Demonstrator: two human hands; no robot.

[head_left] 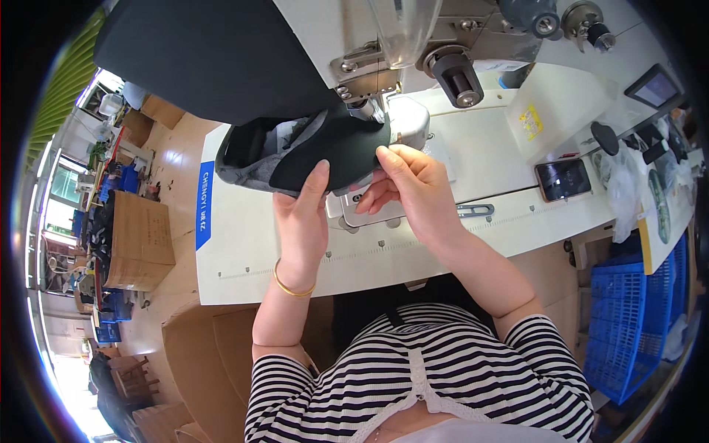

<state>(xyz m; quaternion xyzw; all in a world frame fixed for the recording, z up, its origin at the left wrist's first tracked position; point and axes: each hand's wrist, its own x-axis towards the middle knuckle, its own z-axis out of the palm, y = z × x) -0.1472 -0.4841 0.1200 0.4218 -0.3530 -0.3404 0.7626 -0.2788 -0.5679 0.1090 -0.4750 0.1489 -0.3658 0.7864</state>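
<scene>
A hollow black and grey fabric piece (310,159), shaped like a shoe upper or a cap, sits under the head of a sewing machine (369,100). Its grey-lined opening faces up on the left side. My left hand (301,225) grips its near edge, thumb on top and fingers hidden underneath. With thumb and index finger, my right hand (419,188) pinches the near right edge of the same piece; the other fingers curl below it. The needle area is partly hidden by the fabric and machine parts.
On the white machine table (281,273) a ruler scale runs along the front. A phone (563,180), a small grey slotted tool (475,210) and plastic bags (624,184) lie to the right. Blue crates (628,317) stand at right, cardboard boxes (140,240) at left. A large dark panel (207,55) overhangs the upper left.
</scene>
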